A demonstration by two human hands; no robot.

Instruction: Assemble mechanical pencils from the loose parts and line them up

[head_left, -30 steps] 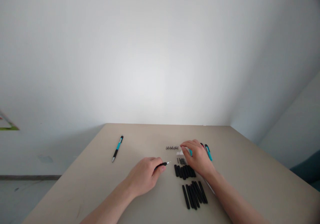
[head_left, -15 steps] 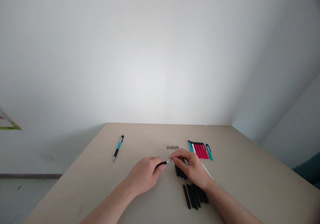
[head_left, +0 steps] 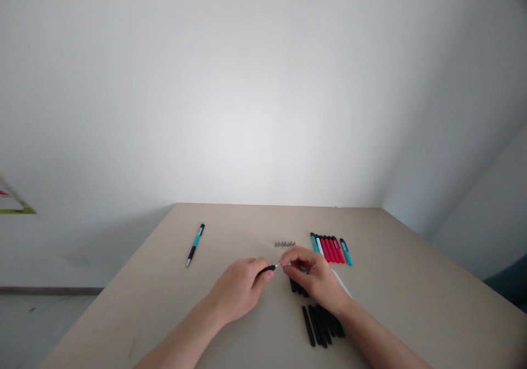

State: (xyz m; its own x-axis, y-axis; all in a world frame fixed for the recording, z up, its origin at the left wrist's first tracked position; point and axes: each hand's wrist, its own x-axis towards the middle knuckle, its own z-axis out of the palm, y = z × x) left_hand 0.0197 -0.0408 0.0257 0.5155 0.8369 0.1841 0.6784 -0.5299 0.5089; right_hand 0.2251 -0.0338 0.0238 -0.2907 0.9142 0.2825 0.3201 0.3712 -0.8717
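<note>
My left hand (head_left: pixel 241 291) is closed around a dark pen barrel (head_left: pixel 267 270), its thin light tip pointing right. My right hand (head_left: pixel 310 275) pinches a tiny metallic piece (head_left: pixel 280 265) at that tip; its exact shape is too small to make out. The two sets of fingertips are close together above the table. Partly hidden under my right hand lie short black pen parts (head_left: pixel 297 289) and thin white sticks (head_left: pixel 341 283). Just beyond my right fingers is a row of tiny metal pieces (head_left: pixel 285 244).
A whole blue and black pen (head_left: pixel 195 245) lies at the left of the beige table (head_left: pixel 247 223). Pink, white and blue pen barrels (head_left: pixel 331 249) sit in a row at the back right. Several black tubes (head_left: pixel 319 325) lie near my right forearm. A white wall (head_left: pixel 263 111) rises behind.
My right fingertips have shifted very slightly, staying at the tip of the pen barrel. The left hand keeps its grip, and the view has tilted a touch.
</note>
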